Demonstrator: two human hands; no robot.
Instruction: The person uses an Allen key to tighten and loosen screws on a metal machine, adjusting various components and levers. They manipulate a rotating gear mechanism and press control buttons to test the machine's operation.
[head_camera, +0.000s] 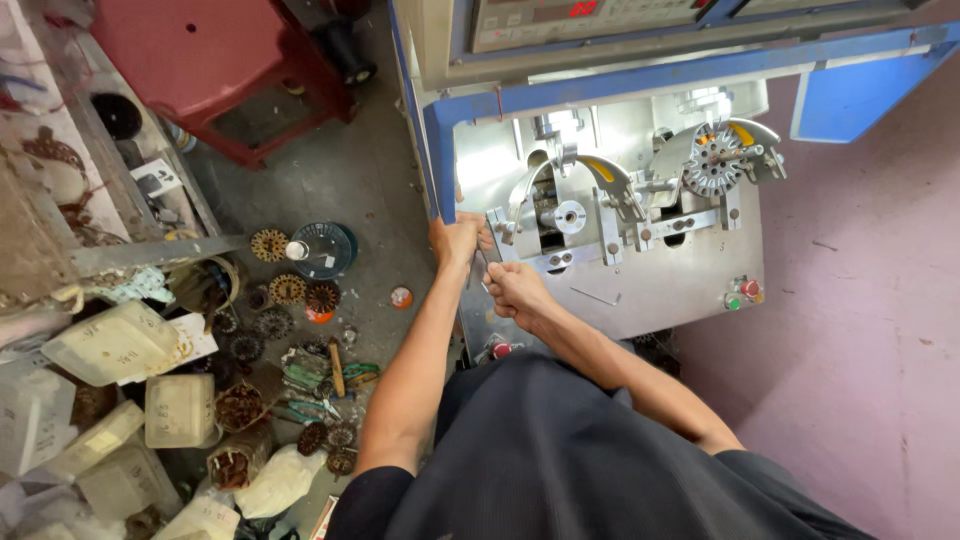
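My left hand (455, 240) is closed against the left end of the metal winding fixture (568, 215) on the machine's steel front plate (660, 285). Just below it, my right hand (515, 290) is a fist beside the fixture's lower bar; a thin strand seems to run between the two hands, but it is too small to be sure. The left fixture's hub stands bare. A second fixture to the right carries a round toothed stator (715, 160) with orange windings.
A green and a red button (740, 295) sit at the plate's lower right, and a red knob (500, 350) sits under my right wrist. On the floor to the left lie several stators (290, 290), a blue round lid (325, 248), plastic tubs (115, 345) and a red stool (220, 70).
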